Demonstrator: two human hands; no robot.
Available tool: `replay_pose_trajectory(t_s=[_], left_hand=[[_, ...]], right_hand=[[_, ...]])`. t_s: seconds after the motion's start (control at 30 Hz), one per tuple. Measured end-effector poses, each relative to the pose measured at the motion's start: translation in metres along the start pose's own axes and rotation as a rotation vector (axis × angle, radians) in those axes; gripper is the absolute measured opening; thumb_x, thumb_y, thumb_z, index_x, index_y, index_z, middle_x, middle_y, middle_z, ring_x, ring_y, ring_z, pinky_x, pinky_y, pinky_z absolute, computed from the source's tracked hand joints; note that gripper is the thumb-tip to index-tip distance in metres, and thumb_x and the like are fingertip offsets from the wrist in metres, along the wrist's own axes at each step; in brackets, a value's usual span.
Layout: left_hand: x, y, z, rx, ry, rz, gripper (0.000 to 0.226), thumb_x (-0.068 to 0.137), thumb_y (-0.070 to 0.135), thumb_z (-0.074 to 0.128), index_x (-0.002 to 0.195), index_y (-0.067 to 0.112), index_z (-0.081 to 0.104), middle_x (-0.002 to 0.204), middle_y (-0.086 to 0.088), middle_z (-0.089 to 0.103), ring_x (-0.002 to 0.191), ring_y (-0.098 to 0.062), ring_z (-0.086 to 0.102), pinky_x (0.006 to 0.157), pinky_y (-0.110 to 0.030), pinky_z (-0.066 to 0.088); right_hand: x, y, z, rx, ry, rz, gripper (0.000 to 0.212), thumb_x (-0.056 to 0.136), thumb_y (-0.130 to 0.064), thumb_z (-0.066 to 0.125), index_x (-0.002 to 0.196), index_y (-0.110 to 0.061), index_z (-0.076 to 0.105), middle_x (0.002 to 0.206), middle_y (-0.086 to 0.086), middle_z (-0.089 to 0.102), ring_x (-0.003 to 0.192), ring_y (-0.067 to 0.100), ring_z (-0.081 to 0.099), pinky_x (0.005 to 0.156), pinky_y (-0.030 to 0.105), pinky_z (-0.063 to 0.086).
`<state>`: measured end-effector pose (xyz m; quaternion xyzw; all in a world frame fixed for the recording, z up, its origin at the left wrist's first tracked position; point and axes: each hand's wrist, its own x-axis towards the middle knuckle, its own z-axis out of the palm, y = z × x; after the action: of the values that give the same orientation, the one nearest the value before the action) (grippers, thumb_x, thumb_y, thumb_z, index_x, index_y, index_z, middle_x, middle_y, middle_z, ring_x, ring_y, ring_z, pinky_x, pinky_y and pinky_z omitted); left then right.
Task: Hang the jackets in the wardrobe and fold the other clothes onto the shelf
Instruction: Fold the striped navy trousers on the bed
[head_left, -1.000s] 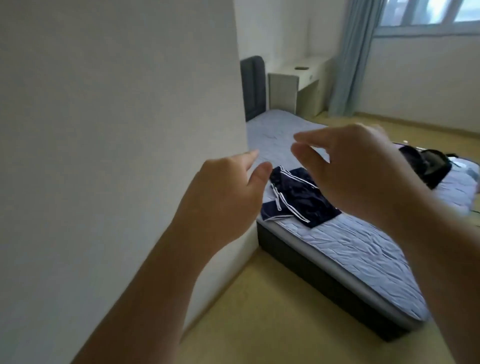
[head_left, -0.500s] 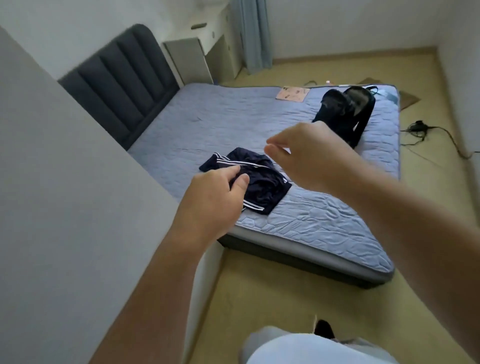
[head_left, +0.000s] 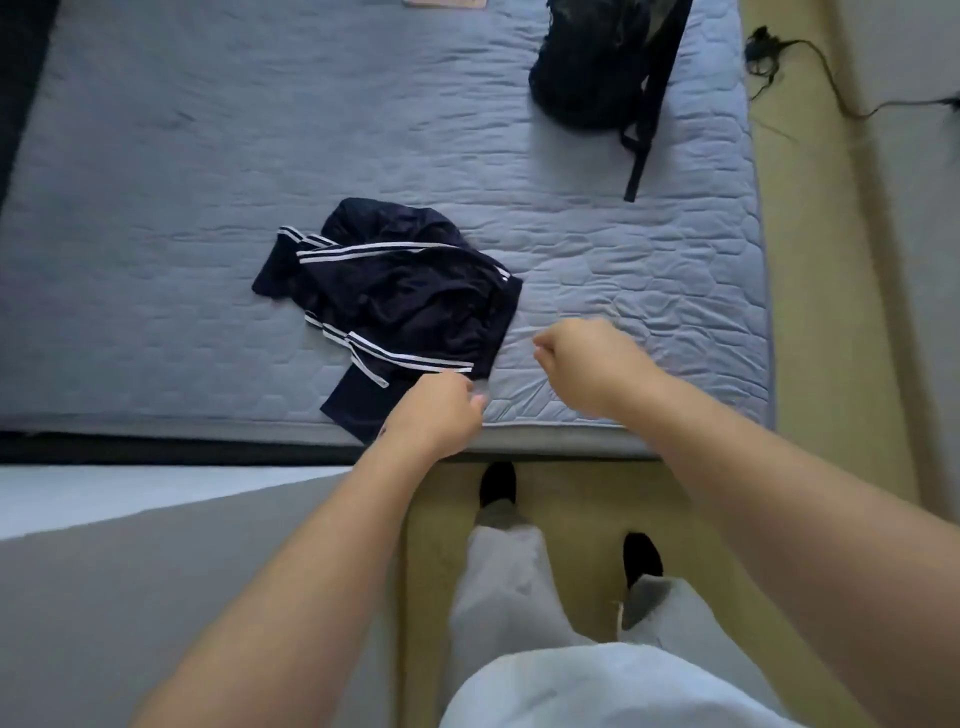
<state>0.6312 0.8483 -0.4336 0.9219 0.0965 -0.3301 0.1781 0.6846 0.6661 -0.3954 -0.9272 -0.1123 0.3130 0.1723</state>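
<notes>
A dark navy garment with white stripes (head_left: 405, 291) lies crumpled near the front edge of the bed's blue-grey quilted mattress (head_left: 208, 156). My left hand (head_left: 436, 413) hovers over the garment's lower right corner with its fingers loosely curled, and I see nothing held in it. My right hand (head_left: 582, 361) hangs over bare mattress just right of the garment, fingers also loosely curled and empty. No wardrobe interior, shelf or hanger is in view.
A black backpack (head_left: 587, 67) lies at the bed's far right with a strap trailing toward me. A black cable (head_left: 810, 67) runs across the yellow floor on the right. A grey-white panel (head_left: 156, 571) fills the lower left. My feet (head_left: 497, 483) stand at the bed's edge.
I have stepped up to the bed and my view has tipped straight down. Both hands have dropped toward the navy garment, and their fingers have curled in more.
</notes>
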Motion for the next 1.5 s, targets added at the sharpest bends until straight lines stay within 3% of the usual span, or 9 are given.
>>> replay_pose_trajectory(t_s=[0.07, 0.13, 0.3, 0.47, 0.67, 0.8, 1.0, 1.13, 1.5], left_hand=[[0.050, -0.022, 0.011, 0.059, -0.101, 0.021, 0.031, 0.098, 0.034, 0.050, 0.105, 0.012, 0.070, 0.112, -0.013, 0.069, 0.109, -0.033, 0.061, 0.088, -0.040, 0.051], [0.099, -0.041, 0.024, 0.099, -0.172, 0.034, 0.035, 0.099, 0.032, 0.050, 0.122, 0.013, 0.067, 0.126, -0.012, 0.066, 0.117, -0.032, 0.059, 0.094, -0.038, 0.050], [0.204, -0.071, 0.068, 0.172, -0.291, 0.103, 0.053, 0.097, 0.022, 0.047, 0.150, 0.028, 0.042, 0.150, -0.003, 0.049, 0.135, -0.028, 0.048, 0.106, -0.039, 0.044], [0.269, -0.088, 0.133, 0.322, -0.439, 0.154, 0.051, 0.095, 0.019, 0.046, 0.146, 0.024, 0.045, 0.145, -0.010, 0.047, 0.130, -0.030, 0.048, 0.103, -0.042, 0.047], [0.313, -0.101, 0.198, 0.652, -0.416, 0.312, 0.065, 0.097, 0.012, 0.044, 0.155, 0.034, 0.025, 0.166, -0.008, -0.019, 0.151, -0.046, -0.004, 0.119, -0.055, 0.020], [0.335, -0.108, 0.217, 0.702, -0.318, 0.288, 0.075, 0.095, 0.006, 0.046, 0.158, 0.035, 0.015, 0.162, -0.003, -0.033, 0.150, -0.048, -0.003, 0.118, -0.059, 0.021], [0.332, -0.113, 0.212, 0.416, -0.077, 0.219, 0.057, 0.080, 0.000, 0.062, 0.131, 0.016, 0.042, 0.167, -0.013, 0.000, 0.118, -0.032, 0.046, 0.081, -0.038, 0.042], [0.325, -0.112, 0.170, 0.127, 0.033, 0.146, 0.026, 0.087, 0.002, 0.063, 0.109, 0.010, 0.052, 0.124, -0.014, 0.049, 0.101, -0.036, 0.054, 0.083, -0.042, 0.043], [0.181, -0.035, -0.013, 0.064, 0.549, 0.434, 0.035, 0.081, 0.001, 0.056, 0.113, 0.015, 0.059, 0.085, -0.007, 0.063, 0.083, -0.037, 0.054, 0.072, -0.037, 0.027]], right_hand=[[0.039, 0.003, 0.028, 0.021, -0.061, 0.066, 0.021, 0.099, -0.013, 0.046, 0.081, -0.018, 0.055, 0.105, 0.015, 0.068, 0.106, 0.038, 0.062, 0.074, 0.035, 0.045], [0.077, 0.009, 0.054, 0.045, -0.083, 0.128, 0.027, 0.099, -0.009, 0.043, 0.114, -0.014, 0.065, 0.124, 0.015, 0.067, 0.118, 0.038, 0.059, 0.090, 0.040, 0.051], [0.146, 0.030, 0.114, 0.144, -0.176, 0.263, 0.055, 0.099, -0.010, 0.038, 0.154, -0.016, 0.036, 0.150, 0.014, 0.049, 0.135, 0.037, 0.047, 0.107, 0.042, 0.043], [0.182, 0.049, 0.172, 0.214, -0.248, 0.345, 0.061, 0.100, -0.009, 0.040, 0.158, -0.006, 0.022, 0.163, 0.017, 0.027, 0.147, 0.032, 0.032, 0.118, 0.038, 0.028], [0.202, 0.077, 0.223, 0.275, -0.304, 0.459, 0.064, 0.105, -0.020, 0.042, 0.160, -0.007, 0.012, 0.165, 0.014, 0.021, 0.148, 0.033, 0.028, 0.119, 0.043, 0.028], [0.211, 0.087, 0.241, 0.303, -0.309, 0.492, 0.061, 0.105, -0.018, 0.038, 0.160, -0.010, 0.013, 0.164, 0.011, 0.023, 0.149, 0.032, 0.027, 0.118, 0.046, 0.029], [0.211, 0.089, 0.240, 0.333, -0.306, 0.504, 0.055, 0.105, -0.015, 0.037, 0.157, -0.008, 0.020, 0.160, 0.013, 0.030, 0.146, 0.034, 0.032, 0.117, 0.046, 0.031], [0.198, 0.082, 0.214, 0.348, -0.288, 0.489, 0.056, 0.105, -0.016, 0.037, 0.158, -0.008, 0.019, 0.160, 0.012, 0.031, 0.146, 0.033, 0.033, 0.117, 0.044, 0.031], [0.107, 0.028, 0.069, 0.303, -0.192, 0.313, 0.054, 0.106, -0.018, 0.037, 0.158, -0.012, 0.023, 0.148, 0.020, 0.048, 0.131, 0.036, 0.049, 0.103, 0.038, 0.044]])
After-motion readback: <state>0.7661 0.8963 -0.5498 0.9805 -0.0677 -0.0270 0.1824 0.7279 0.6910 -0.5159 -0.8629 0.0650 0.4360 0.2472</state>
